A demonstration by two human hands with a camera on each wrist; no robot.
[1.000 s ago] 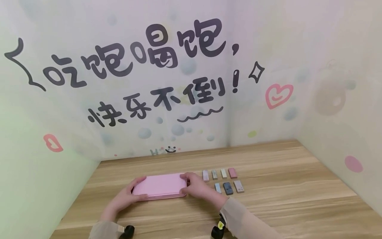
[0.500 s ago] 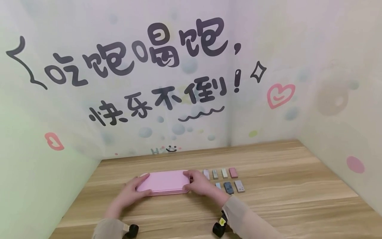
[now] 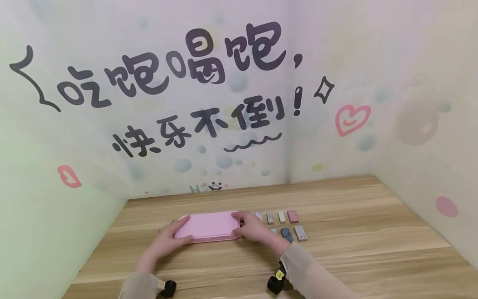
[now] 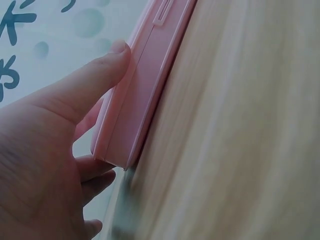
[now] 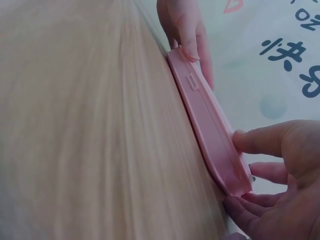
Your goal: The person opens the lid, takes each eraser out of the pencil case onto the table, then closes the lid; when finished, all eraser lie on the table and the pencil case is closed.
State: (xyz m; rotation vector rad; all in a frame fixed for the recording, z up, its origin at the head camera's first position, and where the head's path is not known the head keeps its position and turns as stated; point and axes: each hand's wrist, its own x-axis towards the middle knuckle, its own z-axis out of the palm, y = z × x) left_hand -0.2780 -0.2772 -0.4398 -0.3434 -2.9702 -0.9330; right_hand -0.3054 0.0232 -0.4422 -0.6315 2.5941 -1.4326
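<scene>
A long pink case [image 3: 207,225] with rounded corners lies lid-side up on the wooden table. My left hand [image 3: 166,237] grips its left end, thumb on the near edge and fingers around the far side. At the opposite end, my right hand [image 3: 254,227] holds the case between thumb and fingers. The left wrist view has the left thumb on the lid edge of the pink case [image 4: 135,100], near a seam and a small clasp. In the right wrist view, fingers of the right hand [image 5: 295,170] curl around the case's end. The lid is down, hiding any contents.
Just right of the right hand are two rows of small blocks, among them a red one [image 3: 293,216], a dark blue one [image 3: 286,235] and a pale grey one [image 3: 300,233]. The hand partly covers the leftmost blocks. Printed walls [image 3: 336,158] border the table's back and sides.
Both hands have shifted the pink case slightly right and toward the back wall, keeping their grip. The right hand now covers more of the leftmost small blocks.
</scene>
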